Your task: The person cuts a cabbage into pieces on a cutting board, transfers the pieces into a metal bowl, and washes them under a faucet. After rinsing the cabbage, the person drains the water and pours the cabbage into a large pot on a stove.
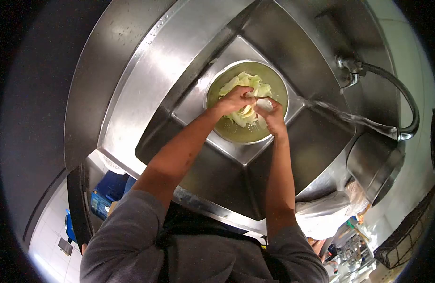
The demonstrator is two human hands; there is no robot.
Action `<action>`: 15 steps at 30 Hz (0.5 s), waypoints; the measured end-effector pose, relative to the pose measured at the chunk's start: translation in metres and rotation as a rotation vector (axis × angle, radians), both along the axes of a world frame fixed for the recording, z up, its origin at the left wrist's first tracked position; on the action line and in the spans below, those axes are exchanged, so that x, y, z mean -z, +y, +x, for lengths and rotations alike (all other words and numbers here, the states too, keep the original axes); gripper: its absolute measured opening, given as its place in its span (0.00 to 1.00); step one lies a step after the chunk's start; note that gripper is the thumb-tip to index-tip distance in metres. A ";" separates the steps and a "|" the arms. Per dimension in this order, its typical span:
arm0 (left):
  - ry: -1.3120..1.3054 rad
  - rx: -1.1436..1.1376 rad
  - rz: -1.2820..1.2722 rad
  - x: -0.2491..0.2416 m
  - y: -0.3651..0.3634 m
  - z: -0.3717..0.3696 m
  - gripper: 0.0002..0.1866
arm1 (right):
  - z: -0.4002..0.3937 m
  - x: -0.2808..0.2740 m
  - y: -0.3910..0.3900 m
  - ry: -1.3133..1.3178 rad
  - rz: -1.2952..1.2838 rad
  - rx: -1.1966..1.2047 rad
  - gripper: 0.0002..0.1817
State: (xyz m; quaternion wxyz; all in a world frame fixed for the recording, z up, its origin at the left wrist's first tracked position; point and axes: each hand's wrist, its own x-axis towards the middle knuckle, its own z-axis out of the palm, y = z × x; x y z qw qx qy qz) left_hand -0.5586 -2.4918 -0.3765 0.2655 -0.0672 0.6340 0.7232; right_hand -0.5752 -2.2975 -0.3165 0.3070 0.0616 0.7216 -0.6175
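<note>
A round metal colander (240,136) stands on the floor of a steel sink, with small holes showing in its bottom. Pale green and whitish leaf pieces (245,81) lie inside it. Over the pieces, my left hand (235,100) has its fingers bent together around a bit of leaf at the colander's middle. Just to its right, my right hand (272,117) grips a whitish leaf piece (264,104) between thumb and fingers. The two hands nearly meet.
Water runs from the curved faucet (404,134) into the sink (302,141), right of the colander. A steel pot (374,162) stands at the right edge. White plastic bags (321,214) lie at the lower right. A blue container (104,191) is at the lower left.
</note>
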 end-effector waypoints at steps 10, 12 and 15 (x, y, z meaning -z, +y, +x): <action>0.190 0.019 -0.169 -0.005 0.027 0.008 0.29 | 0.011 -0.012 0.002 0.100 0.196 -0.037 0.12; 0.208 -0.017 -0.220 -0.015 0.029 0.012 0.26 | 0.014 -0.012 -0.003 0.043 0.154 0.044 0.13; 0.213 -0.006 -0.271 -0.020 0.031 0.015 0.20 | 0.019 0.017 -0.002 0.039 0.118 0.212 0.14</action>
